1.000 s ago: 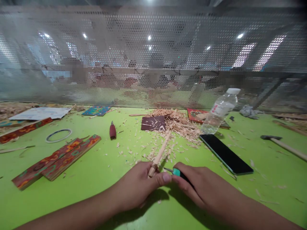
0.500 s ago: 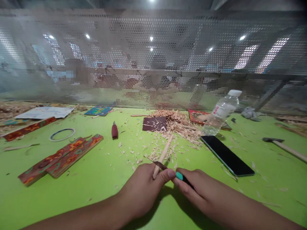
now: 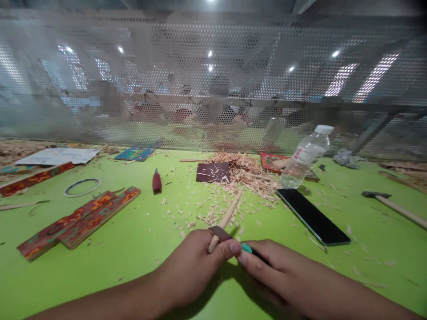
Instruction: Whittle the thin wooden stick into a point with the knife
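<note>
Our left hand (image 3: 196, 262) is clamped around the near end of the wooden stick (image 3: 227, 218), which slants away over the green table (image 3: 133, 249) towards the pile of shavings (image 3: 247, 173). Our right hand (image 3: 270, 266) is closed on the knife (image 3: 245, 248) (teal collar showing, blade lying across the stick just beyond the left thumb). To carve well here, we judge it best to keep the blade at a shallow angle, push away from the body, brace with the thumb behind the blade, and take thin cuts. The phone (image 3: 313, 216) and water bottle (image 3: 305, 155) lie well apart to the right.
</note>
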### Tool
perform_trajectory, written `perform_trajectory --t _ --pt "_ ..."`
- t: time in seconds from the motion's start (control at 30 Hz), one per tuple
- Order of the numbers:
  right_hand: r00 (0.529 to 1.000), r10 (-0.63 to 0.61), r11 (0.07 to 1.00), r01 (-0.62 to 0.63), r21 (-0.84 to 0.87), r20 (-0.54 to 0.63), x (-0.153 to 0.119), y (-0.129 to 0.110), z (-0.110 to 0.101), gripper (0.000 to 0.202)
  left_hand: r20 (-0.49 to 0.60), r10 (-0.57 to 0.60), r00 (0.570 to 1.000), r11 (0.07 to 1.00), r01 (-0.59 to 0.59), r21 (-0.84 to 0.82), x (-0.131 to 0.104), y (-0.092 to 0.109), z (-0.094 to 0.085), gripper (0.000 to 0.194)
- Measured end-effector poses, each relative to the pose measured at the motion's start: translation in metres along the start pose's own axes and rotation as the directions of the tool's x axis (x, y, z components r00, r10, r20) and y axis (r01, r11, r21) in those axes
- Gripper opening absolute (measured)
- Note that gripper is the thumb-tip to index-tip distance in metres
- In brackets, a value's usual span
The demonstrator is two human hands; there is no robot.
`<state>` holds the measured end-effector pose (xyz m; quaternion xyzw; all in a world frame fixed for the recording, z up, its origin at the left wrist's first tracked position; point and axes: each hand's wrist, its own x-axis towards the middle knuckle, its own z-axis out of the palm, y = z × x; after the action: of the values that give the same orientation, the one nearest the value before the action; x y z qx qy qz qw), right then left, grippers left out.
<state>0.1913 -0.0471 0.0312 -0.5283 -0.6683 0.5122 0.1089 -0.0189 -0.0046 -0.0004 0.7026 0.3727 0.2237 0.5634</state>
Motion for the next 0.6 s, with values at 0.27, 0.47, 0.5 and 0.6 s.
perform_trajectory --t 0.27,0.47,0.5,0.6 --pt "0.999 -0.022 0.967 0.013 0.256 0.032 0.003 -0.002 -0.002 0.054 0.135 0.104 0.985 0.918 -0.043 -0.394 0.005 -0.006 -0.001 0.052" --pt "0.919 -0.256 0.962 0.213 -0.168 -0.3 -0.005 -0.003 -0.008 0.056 0.108 0.017 0.994 0.949 0.018 -0.315 0.002 -0.002 -0.005 0.053" --pt "0.918 -0.278 0.949 0.216 -0.23 -0.284 -0.004 -0.002 -0.008 0.053 0.109 0.018 0.994 0.949 0.018 -0.316 0.002 -0.002 -0.005 0.054" --pt "0.933 -0.302 0.906 0.216 -0.365 -0.195 -0.001 0.002 -0.008 0.044 0.12 0.025 0.992 0.951 0.014 -0.31 0.003 -0.001 -0.005 0.057"
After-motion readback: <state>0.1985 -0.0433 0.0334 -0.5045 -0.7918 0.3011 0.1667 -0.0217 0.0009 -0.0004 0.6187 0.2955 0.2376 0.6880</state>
